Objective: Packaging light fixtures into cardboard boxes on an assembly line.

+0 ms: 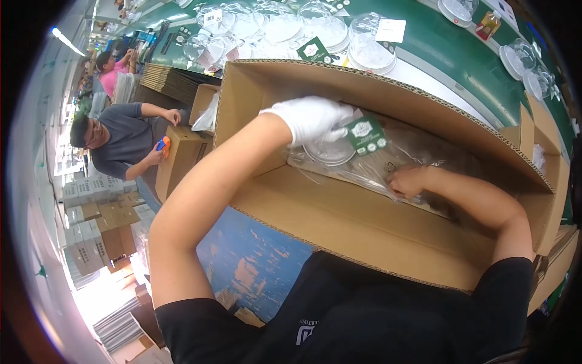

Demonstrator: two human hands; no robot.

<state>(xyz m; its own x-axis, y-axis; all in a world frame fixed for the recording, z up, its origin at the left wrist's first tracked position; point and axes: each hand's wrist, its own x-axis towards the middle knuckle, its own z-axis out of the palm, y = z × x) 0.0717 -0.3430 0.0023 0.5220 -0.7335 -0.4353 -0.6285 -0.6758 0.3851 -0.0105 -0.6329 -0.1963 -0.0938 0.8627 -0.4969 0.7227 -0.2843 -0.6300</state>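
My left hand [312,120], in a white glove, reaches into a long open cardboard box [339,203]. Its fingers curl round a clear plastic piece with a round ridged disc [329,151]. A green printed card [366,134] sits against this piece, beside the gloved fingertips. Bare and ungloved, my right hand [407,182] is deeper right in the same box, its fingers pinched on the edge of a clear plastic bag [373,176]. The bag spreads along the box's far side, partly under both hands; what lies beneath is hard to make out.
Beyond the box, a green-topped workbench [424,57] carries several clear domed containers [371,51] and an amber bottle [488,25]. At left a co-worker [124,136] handles an orange and blue tool [163,145] at another carton [182,155]. Stacked cartons [100,224] stand behind.
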